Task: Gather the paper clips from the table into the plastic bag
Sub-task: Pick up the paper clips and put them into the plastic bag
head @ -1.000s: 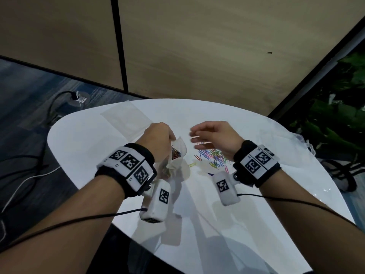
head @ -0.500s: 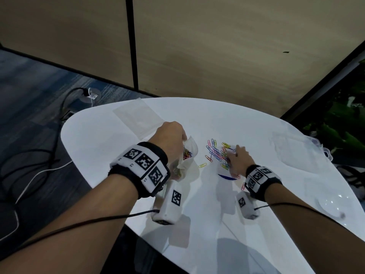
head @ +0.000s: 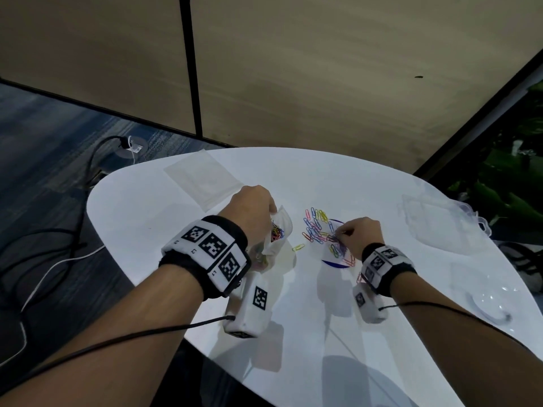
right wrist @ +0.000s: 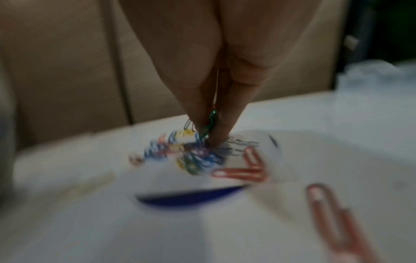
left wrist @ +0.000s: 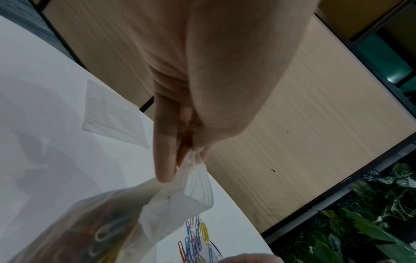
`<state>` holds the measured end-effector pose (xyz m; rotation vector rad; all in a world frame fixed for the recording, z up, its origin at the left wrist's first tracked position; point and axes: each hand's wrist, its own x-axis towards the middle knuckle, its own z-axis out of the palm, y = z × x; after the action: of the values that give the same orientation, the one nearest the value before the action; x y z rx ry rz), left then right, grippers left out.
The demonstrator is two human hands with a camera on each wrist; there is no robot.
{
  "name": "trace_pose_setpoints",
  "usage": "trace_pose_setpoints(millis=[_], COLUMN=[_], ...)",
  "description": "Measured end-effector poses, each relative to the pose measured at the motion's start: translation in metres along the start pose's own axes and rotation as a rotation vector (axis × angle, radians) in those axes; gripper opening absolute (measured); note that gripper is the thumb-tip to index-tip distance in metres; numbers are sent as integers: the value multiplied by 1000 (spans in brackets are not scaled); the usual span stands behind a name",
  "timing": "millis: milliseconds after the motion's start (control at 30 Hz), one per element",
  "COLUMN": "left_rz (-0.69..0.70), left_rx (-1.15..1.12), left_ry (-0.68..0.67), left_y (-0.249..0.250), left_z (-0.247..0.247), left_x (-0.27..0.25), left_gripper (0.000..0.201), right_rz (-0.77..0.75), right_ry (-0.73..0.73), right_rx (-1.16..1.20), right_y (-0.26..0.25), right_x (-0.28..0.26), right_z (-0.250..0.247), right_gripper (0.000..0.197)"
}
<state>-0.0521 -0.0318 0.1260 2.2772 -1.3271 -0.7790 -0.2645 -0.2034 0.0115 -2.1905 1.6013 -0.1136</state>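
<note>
A heap of coloured paper clips (head: 318,233) lies on the white round table (head: 323,177), partly on a white disc with a blue rim (head: 335,262). One yellow clip (head: 298,247) lies apart to the left. My left hand (head: 252,210) pinches the rim of the clear plastic bag (head: 277,233), which holds several clips (left wrist: 105,233) and hangs with its mouth open. My right hand (head: 357,237) is down on the heap, and its fingertips (right wrist: 216,135) pinch a few clips, one of them green (right wrist: 211,122). Red clips (right wrist: 245,170) lie nearer the wrist.
A flat empty clear bag (head: 202,179) lies at the table's far left. Crumpled clear plastic (head: 440,224) sits at the right edge, and more clear plastic (head: 487,301) lies nearer me. Cables (head: 58,259) run over the carpet on the left. A wooden wall panel stands behind.
My right hand has come down from above the table onto the clip heap and closed its fingertips on clips. The left hand keeps holding the bag in place.
</note>
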Motion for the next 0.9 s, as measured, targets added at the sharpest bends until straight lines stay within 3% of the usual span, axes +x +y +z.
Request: trace_pose_setpoints(millis=[67,133,200,300,400,500,733,800,900], left_rz=[1,7,15,22,18,26,53,57,80], left_rx=[7,16,14,19,18,16,-3,-2,7], left_ry=[15,17,8,-9,-11,4,16,14,-1], left_y=[0,0,1,4,3,2,3,3,4], left_z=[0,2,3,5,6,5,12,13,15], left_x=[1,2,4,4,5,4,2,2,2], left_gripper=[31,32,33,34,33,31,26,25,27], right_rz=[202,332,305,196,130,85,130,70,-55], right_ry=[-42,-124,-236,-479,-659,-740,-513,-478,-329], right_rx=[356,818,1112,1266,1205,967,965,828,420], right_y=[6,1,-18,-58,-89,-109,-126,-128,-126], right_x=[3,0,-10,-30,-47,-61,-70,-73,-74], right_z=[-10,-23,-40,-63,-66,-57,-33,-32,-29], right_gripper=[8,19,25,21,19,23,22,20,7])
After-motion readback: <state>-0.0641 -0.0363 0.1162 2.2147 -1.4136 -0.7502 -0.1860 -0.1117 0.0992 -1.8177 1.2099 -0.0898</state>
